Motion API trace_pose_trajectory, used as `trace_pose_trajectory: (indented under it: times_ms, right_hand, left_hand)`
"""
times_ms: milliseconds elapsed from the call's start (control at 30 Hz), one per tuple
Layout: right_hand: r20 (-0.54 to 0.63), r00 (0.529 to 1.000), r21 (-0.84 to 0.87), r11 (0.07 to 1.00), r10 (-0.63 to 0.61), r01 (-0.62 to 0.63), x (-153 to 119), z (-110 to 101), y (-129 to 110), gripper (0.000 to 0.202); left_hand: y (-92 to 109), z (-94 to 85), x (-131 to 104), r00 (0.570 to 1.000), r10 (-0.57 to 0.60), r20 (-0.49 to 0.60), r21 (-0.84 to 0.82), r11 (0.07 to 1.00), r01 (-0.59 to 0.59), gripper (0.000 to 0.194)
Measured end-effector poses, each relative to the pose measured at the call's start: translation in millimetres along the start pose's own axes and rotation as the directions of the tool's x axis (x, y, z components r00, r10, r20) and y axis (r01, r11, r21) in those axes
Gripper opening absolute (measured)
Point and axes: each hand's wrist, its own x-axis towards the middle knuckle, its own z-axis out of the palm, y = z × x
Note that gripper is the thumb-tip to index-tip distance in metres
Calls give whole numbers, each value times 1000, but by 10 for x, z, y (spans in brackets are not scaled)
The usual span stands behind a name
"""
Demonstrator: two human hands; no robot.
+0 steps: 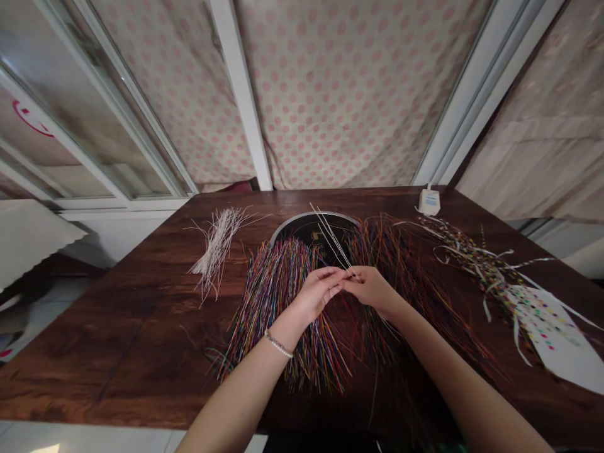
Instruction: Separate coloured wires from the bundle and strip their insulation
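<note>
Between two piles of coloured strands (276, 302) (410, 283), both hands (323, 290) (369, 288) are pinching white strands (331, 236), fingertips meeting, well inside the table's (141, 314) edges.

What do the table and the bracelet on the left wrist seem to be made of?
Table: probably wood or wood-look laminate, dark and slightly glossy, since brown grain runs across its top. Bracelet: perhaps pearls or plastic beads, pale and smooth-looking; small round pieces show in a row.

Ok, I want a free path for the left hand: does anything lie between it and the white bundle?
Yes: the multicoloured strands lie on the table, between the left hand and the white bundle.
</note>
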Motion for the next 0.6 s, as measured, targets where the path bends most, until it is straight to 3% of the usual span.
trace_pose_trajectory:
  times_ms: [233, 433, 600]
  right_hand:
    - [18, 992, 284, 951, 123, -123, -55, -11, -170, 24]
    - [-76, 990, 501, 863, 116, -63, -81, -283, -231, 24]
    - [-141, 982, 542, 840, 126, -30, -72, -454, -153, 22]
  left_hand:
    - [21, 19, -26, 995, 45, -84, 6, 999, -45, 22]
    - [103, -9, -31, 980, 88, -178, -23, 995, -93, 24]
    - [240, -33, -39, 949, 134, -284, -65, 985, -159, 20]
